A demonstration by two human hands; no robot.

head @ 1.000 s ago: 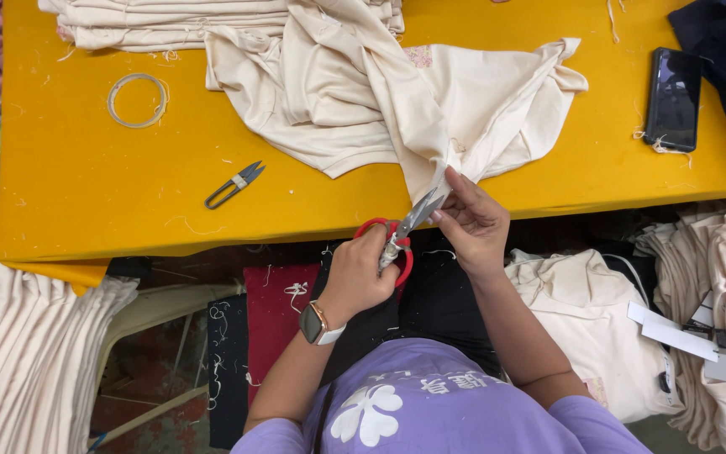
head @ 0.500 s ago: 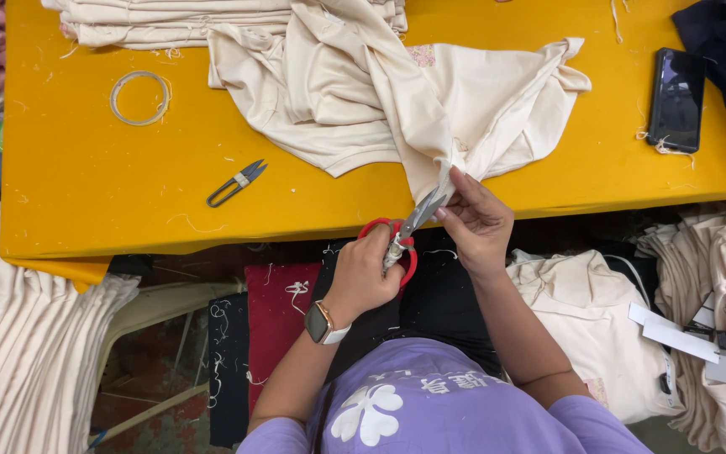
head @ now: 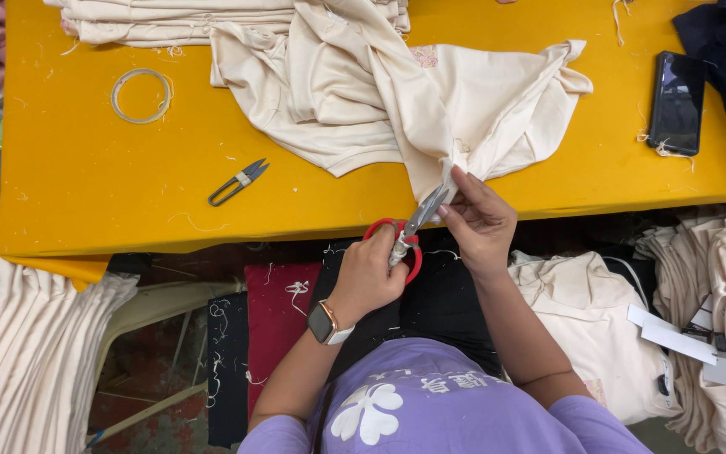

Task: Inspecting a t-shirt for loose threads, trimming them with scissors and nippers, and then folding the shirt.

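Clamped through the red loops of one pair of scissors [head: 409, 234], the left hand [head: 371, 273] keeps its grip closed, the blades angled up toward the counter edge with their tips at the hanging corner of the cream garment [head: 430, 109]. The right hand [head: 482, 220] pinches that corner of cloth between fingertips, grip shut on the fabric just beside the blades. Against the earlier pictures little has changed: both hands stay at the same spot below the yellow counter [head: 128, 197], and the garment still lies bunched on it. On the counter lie one small thread snip [head: 239, 182], one ring of clear tape [head: 140, 95] and one dark phone [head: 676, 102]. One watch [head: 326, 323] sits on the left wrist.
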